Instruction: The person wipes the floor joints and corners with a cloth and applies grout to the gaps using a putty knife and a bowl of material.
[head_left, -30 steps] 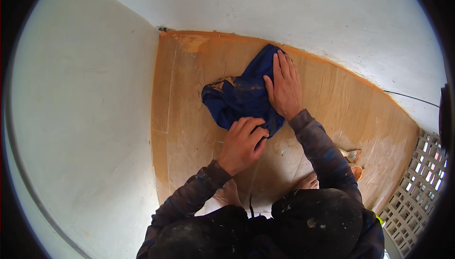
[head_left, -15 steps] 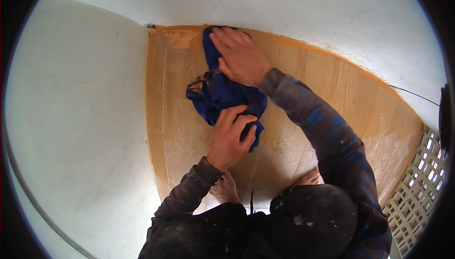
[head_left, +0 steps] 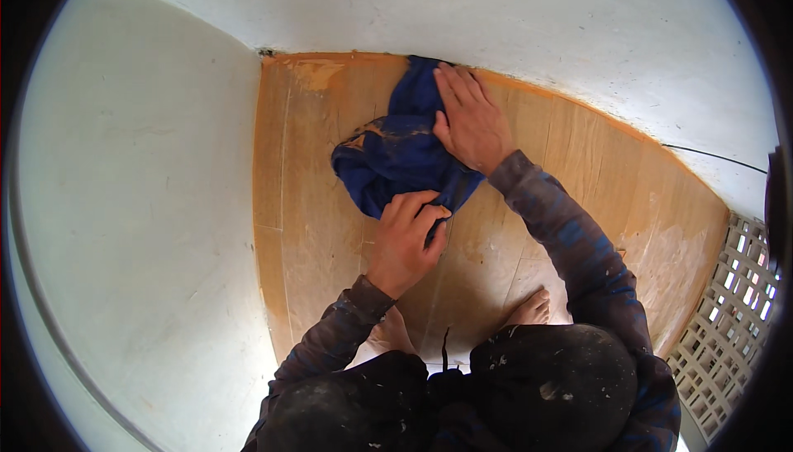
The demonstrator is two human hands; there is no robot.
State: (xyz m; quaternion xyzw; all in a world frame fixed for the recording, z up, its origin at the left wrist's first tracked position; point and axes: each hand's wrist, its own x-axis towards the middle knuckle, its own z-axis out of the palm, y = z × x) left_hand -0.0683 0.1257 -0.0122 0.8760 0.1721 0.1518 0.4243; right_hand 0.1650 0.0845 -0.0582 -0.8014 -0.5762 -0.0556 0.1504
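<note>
A crumpled dark blue cloth [head_left: 396, 150], smeared with orange-brown residue, lies on the wood-look tiled floor [head_left: 537, 154]. My right hand [head_left: 475, 117] presses flat on the cloth's far right part, fingers stretched toward the foot of the far wall. At the cloth's near edge, my left hand [head_left: 406, 237] has its fingers curled over and gripping a fold. Part of the cloth is hidden under both hands.
White walls [head_left: 132, 163] stand at the left and the far side, with an orange strip [head_left: 578, 105] along the floor's edge. A pale lattice of openwork blocks [head_left: 727, 311] is at the right. My bare feet [head_left: 529, 310] rest on the floor close by.
My right hand has slid to the right along the far wall, dragging the cloth's far end with it. My left hand keeps its hold at nearly the same place.
</note>
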